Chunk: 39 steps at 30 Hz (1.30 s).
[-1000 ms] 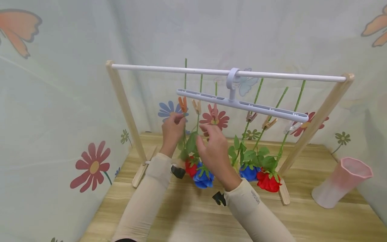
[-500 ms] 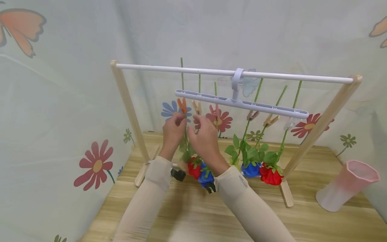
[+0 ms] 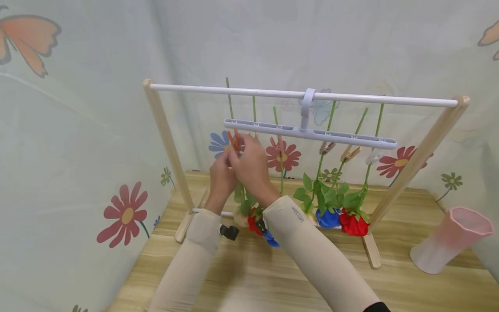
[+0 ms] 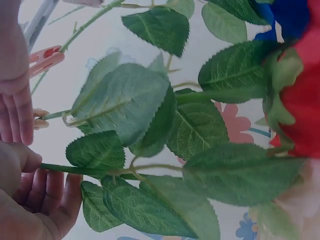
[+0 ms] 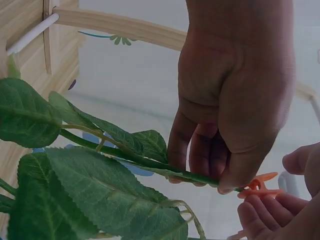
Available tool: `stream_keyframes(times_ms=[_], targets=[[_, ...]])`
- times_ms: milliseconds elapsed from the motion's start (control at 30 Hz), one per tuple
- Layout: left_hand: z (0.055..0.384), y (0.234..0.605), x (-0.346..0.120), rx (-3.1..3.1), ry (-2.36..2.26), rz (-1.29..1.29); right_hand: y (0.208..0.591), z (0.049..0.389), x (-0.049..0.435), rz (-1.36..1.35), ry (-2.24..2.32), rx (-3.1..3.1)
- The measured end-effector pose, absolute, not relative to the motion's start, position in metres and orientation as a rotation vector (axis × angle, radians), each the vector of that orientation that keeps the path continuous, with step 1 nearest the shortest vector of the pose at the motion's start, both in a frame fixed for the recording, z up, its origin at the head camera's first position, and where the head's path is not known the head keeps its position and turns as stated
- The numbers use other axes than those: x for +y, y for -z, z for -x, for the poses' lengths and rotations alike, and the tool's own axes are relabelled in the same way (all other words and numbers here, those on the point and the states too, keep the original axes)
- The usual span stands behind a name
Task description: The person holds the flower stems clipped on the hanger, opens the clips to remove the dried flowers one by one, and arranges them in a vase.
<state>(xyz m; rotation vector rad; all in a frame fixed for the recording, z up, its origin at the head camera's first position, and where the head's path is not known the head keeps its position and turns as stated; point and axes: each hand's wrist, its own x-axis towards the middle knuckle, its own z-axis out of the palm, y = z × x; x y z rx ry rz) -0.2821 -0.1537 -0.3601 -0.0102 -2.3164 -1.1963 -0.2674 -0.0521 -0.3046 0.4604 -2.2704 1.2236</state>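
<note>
My left hand (image 3: 223,175) pinches the green stem (image 4: 55,167) of the leftmost artificial rose, just below an orange clothespin (image 5: 260,186). Its pale bloom (image 4: 287,200) hangs head down, blurred in the head view. My right hand (image 3: 251,162) reaches across to the same clothespin. In the right wrist view its fingertips lie right at the clip, with the thumb apart above it. The clothespin hangs from the left end of a light grey hanger (image 3: 335,138). Beside this rose, a red rose (image 3: 254,223) and a blue rose (image 3: 270,239) are partly hidden by my right arm.
The hanger hooks over the white rod (image 3: 370,99) of a wooden-legged rack (image 3: 165,143). On its right half hang more roses, among them a blue rose (image 3: 327,219) and a red rose (image 3: 354,223). A pink-and-white vase (image 3: 448,242) stands at the table's right.
My right hand has moved left and up from beside the neighbouring stem to the orange clothespin. My left hand stays at the leftmost stem, whose top now leans further left.
</note>
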Motion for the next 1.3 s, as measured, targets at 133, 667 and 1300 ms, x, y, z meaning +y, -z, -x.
stream_keyframes(times_ms=[133, 667, 1300], targets=[[0.28, 0.361, -0.154, -2.281, 1.119, 0.045, 0.303, 0.272, -0.059, -0.422, -1.093, -2.269], [0.282, 0.347, -0.15, -2.272, 1.122, 0.077, 0.293, 0.289, -0.06, -0.308, -0.965, -2.184], [0.273, 0.361, -0.156, -2.25, 1.113, 0.113, 0.312, 0.287, -0.069, -0.271, -0.928, -2.107]])
